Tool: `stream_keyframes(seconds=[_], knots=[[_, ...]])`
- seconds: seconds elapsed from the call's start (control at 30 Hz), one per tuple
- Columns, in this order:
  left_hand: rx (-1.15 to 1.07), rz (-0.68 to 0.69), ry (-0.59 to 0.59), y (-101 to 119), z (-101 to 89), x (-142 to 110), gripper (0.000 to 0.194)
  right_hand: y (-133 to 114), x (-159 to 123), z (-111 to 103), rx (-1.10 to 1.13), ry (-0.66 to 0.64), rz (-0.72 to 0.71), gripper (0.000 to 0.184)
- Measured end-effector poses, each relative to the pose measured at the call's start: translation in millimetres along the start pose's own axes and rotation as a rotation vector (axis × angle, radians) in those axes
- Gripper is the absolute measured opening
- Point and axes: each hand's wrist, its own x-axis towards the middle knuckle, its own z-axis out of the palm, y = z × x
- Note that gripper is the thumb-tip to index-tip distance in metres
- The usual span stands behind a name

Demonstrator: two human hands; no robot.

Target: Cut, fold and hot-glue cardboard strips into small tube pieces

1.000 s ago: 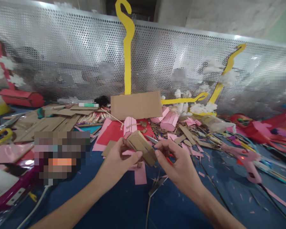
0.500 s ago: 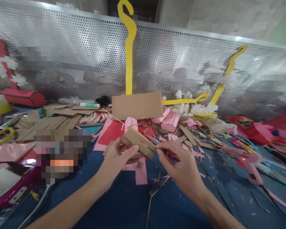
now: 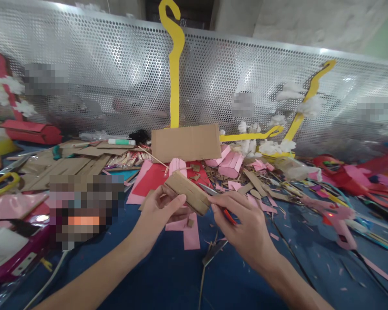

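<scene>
My left hand [image 3: 166, 209] grips a small, flat cardboard box [image 3: 188, 192] from its left side, the thumb lying along the near face. The box is tilted, its right end lower, and a thin slit runs along its top face. At the box's right end, the thumb and forefinger of my right hand [image 3: 242, 219] are pinched together at the corner. Just behind my right hand lie scissors [image 3: 208, 189], with a blade and part of the orange handle showing and the middle hidden. Pink paper [image 3: 191, 237] lies on the blue table [image 3: 168, 275] below the box.
A larger cardboard box [image 3: 186, 143] with a tall yellow hook [image 3: 175, 86] stands before a perforated metal panel [image 3: 123, 86]. To the right lies a pink glue gun [image 3: 334, 217] with its cord. Cardboard scraps [image 3: 67, 165] cover the left; a metal piece [image 3: 213, 253] lies in front.
The long gap in the small cardboard box has narrowed to a thin slit. My right hand has moved slightly left against its end, while my left hand stays almost still.
</scene>
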Motion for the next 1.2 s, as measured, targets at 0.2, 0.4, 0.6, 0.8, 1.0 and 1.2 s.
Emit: stream_keyframes(seconds=[0.2,0.4,0.6,0.8,1.0,1.2], knots=[[-0.002,-0.007,0.005,0.3,-0.3,0.4,0.049,-0.4,1.8,-2.7,-0.059,-0.003,-0.055,0.019],[0.05,-0.004,0.015,2.0,-0.1,0.4,0.049,-1.5,3.4,-5.6,-0.055,-0.01,-0.07,0.016],[0.137,0.059,-0.092,-1.9,-1.1,0.5,0.044,-3.2,5.1,-9.1,0.006,0.003,0.072,0.016],[0.261,0.074,-0.226,-6.1,-7.5,1.9,0.042,-1.7,5.2,-10.9,0.053,-0.084,0.055,0.031],[0.266,0.07,-0.26,-5.6,-8.1,-0.1,0.041,2.1,3.2,-8.9,0.077,-0.136,0.054,0.042],[0.263,0.062,-0.257,-3.4,-7.6,-1.4,0.041,2.5,2.1,-8.5,0.111,-0.15,0.063,0.04]])
